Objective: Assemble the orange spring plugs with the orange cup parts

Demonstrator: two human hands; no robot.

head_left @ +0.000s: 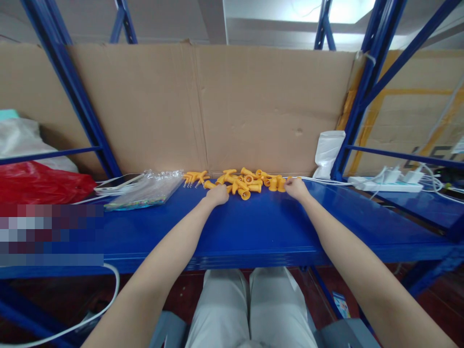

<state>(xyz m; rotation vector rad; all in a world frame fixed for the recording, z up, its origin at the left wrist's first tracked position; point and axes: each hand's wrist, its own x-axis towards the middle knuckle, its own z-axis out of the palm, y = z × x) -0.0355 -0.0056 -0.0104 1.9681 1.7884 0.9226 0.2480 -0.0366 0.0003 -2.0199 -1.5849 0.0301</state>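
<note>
Yellow plastic pieces (245, 182) lie heaped at the back of the blue shelf, some cup-ended and some branching. My left hand (218, 195) is closed at the heap's left edge, with a yellow piece (209, 184) sticking out past its fingers. On the right, my right hand (297, 188) is closed at a yellow piece mostly hidden behind its fingers. Beside it, two short flared pieces (277, 184) stand upright. Left of the heap, several branching yellow pieces with metal coils (195, 178) lie in a group.
A clear plastic bag (152, 191) lies left on the shelf (253, 227), near a red bag (43, 182). Cardboard (268, 111) walls the back. A white pouch (328, 153) leans at the right post; a power strip (386, 182) with cables lies beyond.
</note>
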